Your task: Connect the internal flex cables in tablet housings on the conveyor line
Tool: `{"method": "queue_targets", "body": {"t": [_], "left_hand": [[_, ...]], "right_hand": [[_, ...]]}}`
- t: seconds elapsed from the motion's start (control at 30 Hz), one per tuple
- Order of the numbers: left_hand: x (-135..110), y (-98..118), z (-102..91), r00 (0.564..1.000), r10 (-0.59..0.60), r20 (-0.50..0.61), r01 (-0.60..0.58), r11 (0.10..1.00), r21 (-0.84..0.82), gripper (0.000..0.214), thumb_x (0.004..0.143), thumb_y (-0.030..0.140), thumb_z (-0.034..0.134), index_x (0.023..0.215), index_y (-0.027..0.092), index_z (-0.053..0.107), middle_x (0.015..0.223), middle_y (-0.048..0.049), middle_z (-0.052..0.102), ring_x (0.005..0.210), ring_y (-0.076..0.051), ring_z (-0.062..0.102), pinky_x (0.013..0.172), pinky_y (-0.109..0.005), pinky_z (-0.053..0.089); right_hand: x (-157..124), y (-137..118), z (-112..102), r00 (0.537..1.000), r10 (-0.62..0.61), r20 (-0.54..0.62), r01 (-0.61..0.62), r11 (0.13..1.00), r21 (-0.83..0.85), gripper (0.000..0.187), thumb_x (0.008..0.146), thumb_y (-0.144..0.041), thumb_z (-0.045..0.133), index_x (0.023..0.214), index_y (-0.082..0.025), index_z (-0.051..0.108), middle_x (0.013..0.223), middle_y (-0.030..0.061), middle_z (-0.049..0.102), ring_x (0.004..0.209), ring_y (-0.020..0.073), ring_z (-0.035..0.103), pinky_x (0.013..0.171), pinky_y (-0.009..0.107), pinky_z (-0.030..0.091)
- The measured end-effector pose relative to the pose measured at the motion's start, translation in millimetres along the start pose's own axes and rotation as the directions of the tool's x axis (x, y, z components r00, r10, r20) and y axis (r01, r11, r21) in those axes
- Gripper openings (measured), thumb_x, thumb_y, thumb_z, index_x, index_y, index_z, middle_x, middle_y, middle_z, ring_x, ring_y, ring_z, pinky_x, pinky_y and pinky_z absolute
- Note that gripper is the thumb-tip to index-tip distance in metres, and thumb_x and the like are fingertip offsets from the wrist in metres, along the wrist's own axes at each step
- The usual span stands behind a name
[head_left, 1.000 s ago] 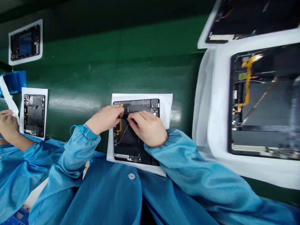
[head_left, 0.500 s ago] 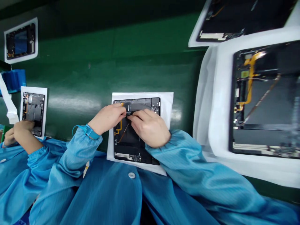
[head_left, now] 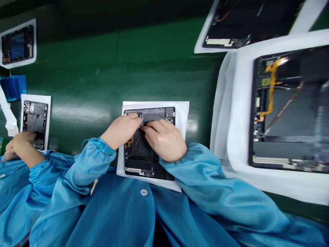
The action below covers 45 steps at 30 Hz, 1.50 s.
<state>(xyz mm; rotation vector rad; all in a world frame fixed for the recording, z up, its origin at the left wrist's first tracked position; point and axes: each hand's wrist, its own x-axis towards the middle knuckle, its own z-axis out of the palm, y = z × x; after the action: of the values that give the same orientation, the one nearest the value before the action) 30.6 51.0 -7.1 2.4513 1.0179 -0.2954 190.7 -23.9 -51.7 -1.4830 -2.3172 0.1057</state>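
An opened black tablet chassis (head_left: 144,161) lies on a white foam sheet (head_left: 183,116) on the green belt in front of me. An orange flex cable (head_left: 129,141) runs down its left side. My left hand (head_left: 123,129) and my right hand (head_left: 164,140) meet over the upper part of the chassis. Both have their fingertips pinched together on a small part near the top edge. The part itself is too small to name. Blue sleeves cover both arms, and a blue strap sits on my left wrist (head_left: 102,145).
A larger opened tablet on white foam (head_left: 288,109) sits close at the right, another above it (head_left: 246,24). At the left a co-worker's hand (head_left: 19,144) rests by a smaller chassis on foam (head_left: 34,120). One more unit lies at the far upper left (head_left: 16,43).
My left hand slid slightly right and up along the chassis top; my right hand barely moved. The co-worker's hand dropped from the white strip to beside the smaller chassis.
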Motion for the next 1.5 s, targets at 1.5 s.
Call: {"method": "queue_targets", "body": {"t": [1.5], "left_hand": [[-76.2, 14.1, 36.2, 0.898, -0.422, 0.128, 0.409, 0.689, -0.599, 0.018, 0.083, 0.016, 0.059, 0.066, 0.019, 0.054, 0.056, 0.0053, 0.055, 0.053, -0.011, 0.049, 0.057, -0.024, 0.034]], "right_hand": [[12.0, -16.1, 6.7, 0.93, -0.188, 0.316, -0.04, 0.802, 0.595, 0.016, 0.09, -0.012, 0.05, 0.09, -0.021, 0.063, 0.086, 0.0033, 0.069, 0.082, 0.0188, 0.063, 0.076, 0.031, 0.049]]}}
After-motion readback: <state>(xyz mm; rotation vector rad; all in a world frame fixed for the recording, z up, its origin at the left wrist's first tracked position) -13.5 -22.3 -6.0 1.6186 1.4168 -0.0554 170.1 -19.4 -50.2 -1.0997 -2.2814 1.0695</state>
